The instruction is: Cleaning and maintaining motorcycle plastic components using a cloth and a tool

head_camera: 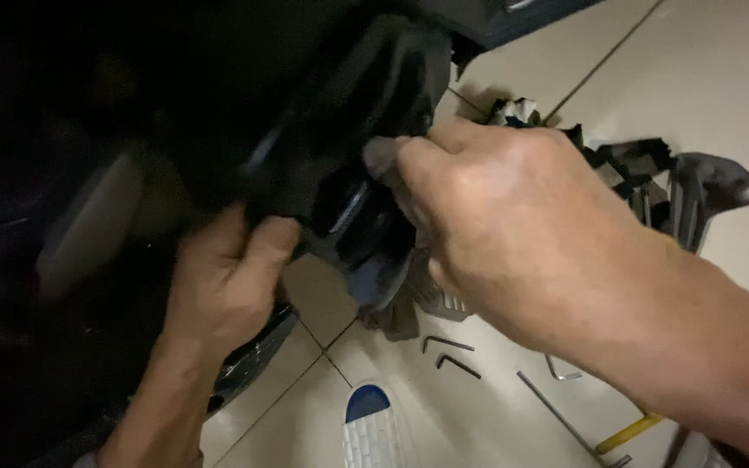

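Note:
My left hand (227, 282) grips the lower edge of a black plastic panel (348, 104) that fills the upper left of the head view. My right hand (496, 217) reaches in from the right, its fingers closed on a grey rag (381, 158) pressed against the panel. A dark blue curved part (374, 277) hangs just below the panel between both hands. The panel's upper left is lost in shadow.
On the pale tiled floor (721, 69) lie several hex keys (448, 344), a yellow-handled tool (630, 432), a blue and white shoe tip (370, 425), a crumpled dark cloth (635, 165) and a black curved piece (253, 355).

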